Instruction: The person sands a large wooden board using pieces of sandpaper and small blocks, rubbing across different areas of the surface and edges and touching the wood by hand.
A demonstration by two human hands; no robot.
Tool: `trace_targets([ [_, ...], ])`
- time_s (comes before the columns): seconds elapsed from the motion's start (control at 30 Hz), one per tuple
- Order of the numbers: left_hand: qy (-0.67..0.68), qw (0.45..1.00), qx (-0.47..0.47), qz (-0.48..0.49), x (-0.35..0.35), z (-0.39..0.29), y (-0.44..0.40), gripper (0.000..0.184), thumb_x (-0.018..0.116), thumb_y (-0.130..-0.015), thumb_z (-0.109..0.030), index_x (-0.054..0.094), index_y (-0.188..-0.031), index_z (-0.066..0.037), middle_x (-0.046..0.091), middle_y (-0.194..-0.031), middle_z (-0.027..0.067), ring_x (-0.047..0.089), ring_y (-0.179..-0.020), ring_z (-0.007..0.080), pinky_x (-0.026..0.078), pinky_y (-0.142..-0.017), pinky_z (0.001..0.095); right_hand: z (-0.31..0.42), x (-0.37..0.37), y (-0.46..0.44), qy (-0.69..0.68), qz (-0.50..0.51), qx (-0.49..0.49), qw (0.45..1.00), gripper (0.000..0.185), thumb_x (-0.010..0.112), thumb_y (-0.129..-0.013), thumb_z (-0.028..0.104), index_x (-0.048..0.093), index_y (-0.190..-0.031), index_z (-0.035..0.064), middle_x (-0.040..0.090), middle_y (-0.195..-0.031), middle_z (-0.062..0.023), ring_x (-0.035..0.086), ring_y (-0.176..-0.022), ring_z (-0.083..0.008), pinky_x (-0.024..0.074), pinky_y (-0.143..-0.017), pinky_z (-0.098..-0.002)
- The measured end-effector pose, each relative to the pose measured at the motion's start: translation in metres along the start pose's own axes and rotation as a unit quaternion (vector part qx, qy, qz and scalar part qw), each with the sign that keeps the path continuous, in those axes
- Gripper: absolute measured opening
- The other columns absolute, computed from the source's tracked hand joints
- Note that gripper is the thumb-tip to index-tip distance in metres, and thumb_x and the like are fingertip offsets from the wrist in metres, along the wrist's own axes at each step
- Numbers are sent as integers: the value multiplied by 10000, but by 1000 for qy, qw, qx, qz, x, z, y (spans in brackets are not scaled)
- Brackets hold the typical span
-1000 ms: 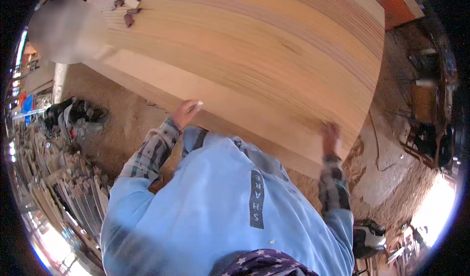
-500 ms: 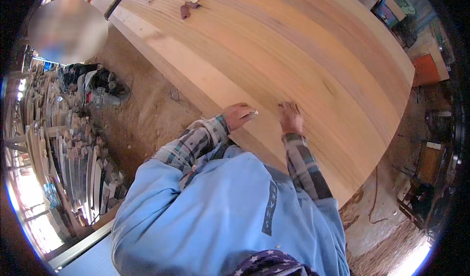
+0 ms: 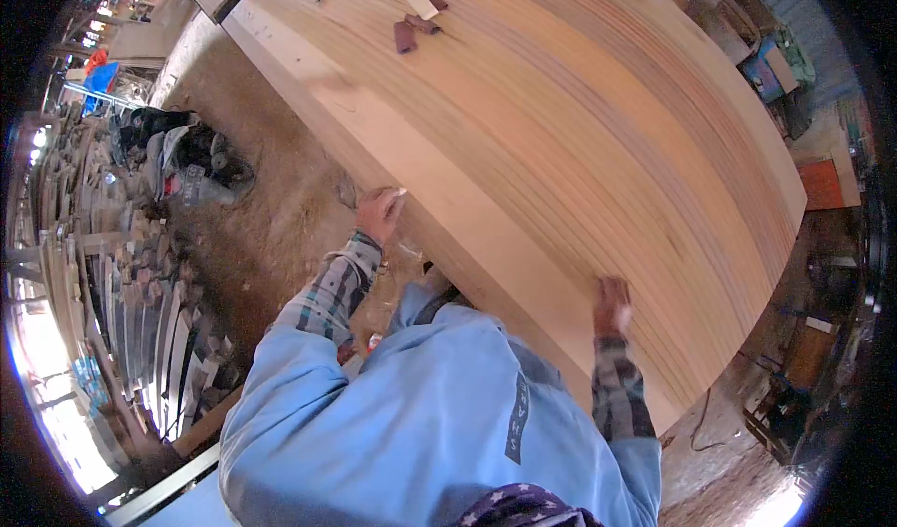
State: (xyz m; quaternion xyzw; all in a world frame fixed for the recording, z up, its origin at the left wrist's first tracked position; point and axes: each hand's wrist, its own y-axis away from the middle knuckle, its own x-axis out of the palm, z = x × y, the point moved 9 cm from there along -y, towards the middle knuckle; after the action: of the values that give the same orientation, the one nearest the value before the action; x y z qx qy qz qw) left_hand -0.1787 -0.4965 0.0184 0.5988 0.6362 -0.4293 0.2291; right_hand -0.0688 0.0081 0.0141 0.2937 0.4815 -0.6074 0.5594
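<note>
A broad tabletop of joined wood strips [image 3: 523,172] fills the middle of the view, with a rounded far right edge. My left hand [image 3: 378,215] is at its near left edge, fingers closed on a small pale piece [image 3: 401,192] whose kind I cannot make out. Farther right, my right hand [image 3: 613,305] rests palm down on the wood, somewhat blurred, with nothing seen in it. On the far part of the top lie several dark red sandpaper pieces [image 3: 405,37] around a pale block [image 3: 420,3].
Stacked wood strips [image 3: 140,331] stand along the left. A dark bundle [image 3: 192,158] lies on the dirt floor [image 3: 271,172]. Beyond the right edge are an orange-red panel [image 3: 821,185] and assorted clutter.
My left hand has moved left to the board's edge, still closed on the pale piece. My right hand has slid right and nearer to me. The view has shifted too.
</note>
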Motion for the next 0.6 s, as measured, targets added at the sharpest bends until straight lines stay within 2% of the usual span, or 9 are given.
trace_targets([
  [0.03,17,1000,16,-4,-2,-2,-10,170,643,-854,-110,666,-1019,-71,668,-989,133,617,-933,338,499,-819,423,26,26,-29,-21,7,-21,1000,142,566,-891,132,643,-978,51,624,-979,-132,582,-974,-327,485,-842,-427],
  [0.07,25,1000,16,-1,-8,-4,-19,170,643,-854,-110,666,-1019,-71,668,-989,133,617,-933,338,499,-819,423,33,66,-55,-115,47,79,989,169,557,-877,119,638,-1018,73,619,-993,-126,581,-980,-321,483,-849,-431],
  [0.1,26,999,33,-1,-15,-9,-32,188,648,-837,-92,662,-1024,-75,664,-989,136,611,-940,347,496,-822,432,70,85,-83,-19,22,-16,999,211,561,-845,103,637,-1041,86,617,-1003,-119,572,-1005,-324,468,-881,-438],
  [0.2,42,996,72,-23,-22,16,-74,234,653,-804,-62,652,-1038,-79,655,-991,139,602,-945,364,497,-815,441,142,178,-161,29,-39,-85,995,267,610,-801,166,635,-1057,94,628,-1025,-111,562,-1086,-314,393,-1022,-419],
  [0.37,-72,994,46,-70,-10,137,-149,391,678,-776,-155,597,-1152,-86,576,-1197,163,499,-1173,369,390,-989,496,238,197,-276,-14,67,-9,998,176,581,-862,165,641,-1011,94,625,-1016,-129,580,-1014,-331,459,-899,-431],
  [0.43,-167,980,-58,-94,-29,197,-176,496,645,-826,-302,523,-1267,-111,483,-1355,146,390,-1301,361,296,-1057,551,225,166,-250,-62,69,-27,995,167,562,-890,171,643,-1009,87,626,-997,-127,577,-988,-331,459,-871,-434],
  [0.5,-254,944,-167,-129,-40,265,-184,582,579,-877,-413,431,-1373,-148,408,-1444,120,330,-1356,357,269,-1067,584,158,150,-187,36,101,39,994,162,566,-892,185,649,-988,84,629,-951,-119,583,-959,-327,458,-868,-440],
  [0.53,-246,946,-171,-124,-41,283,-188,582,579,-877,-413,431,-1373,-148,408,-1444,120,330,-1356,357,269,-1067,584,142,125,-164,37,99,40,994,157,570,-888,171,647,-989,79,622,-947,-127,578,-967,-329,461,-866,-440],
  [0.6,-195,917,-333,-105,-46,333,-183,635,550,-898,-449,342,-1445,-203,347,-1498,124,286,-1395,342,232,-1076,613,128,83,-135,70,108,30,991,148,579,-879,140,647,-991,72,612,-947,-138,569,-982,-332,466,-862,-442],
])
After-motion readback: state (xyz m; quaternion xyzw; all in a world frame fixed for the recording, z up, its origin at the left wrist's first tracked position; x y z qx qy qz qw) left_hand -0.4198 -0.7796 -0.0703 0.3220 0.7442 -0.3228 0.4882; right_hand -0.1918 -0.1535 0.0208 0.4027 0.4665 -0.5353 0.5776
